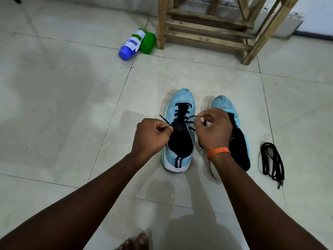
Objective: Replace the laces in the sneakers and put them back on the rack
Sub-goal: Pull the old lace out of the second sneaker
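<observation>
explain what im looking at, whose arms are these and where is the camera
No machine here: one camera sits on a person's head, looking down at their own bare arms. The left hand and right hand each pinch an end of the dark lace threaded through a light blue sneaker on the tiled floor. A second sneaker stands beside it, partly behind the right hand. Loose black laces lie to its right; a wooden rack and two bottles are farther off.
</observation>
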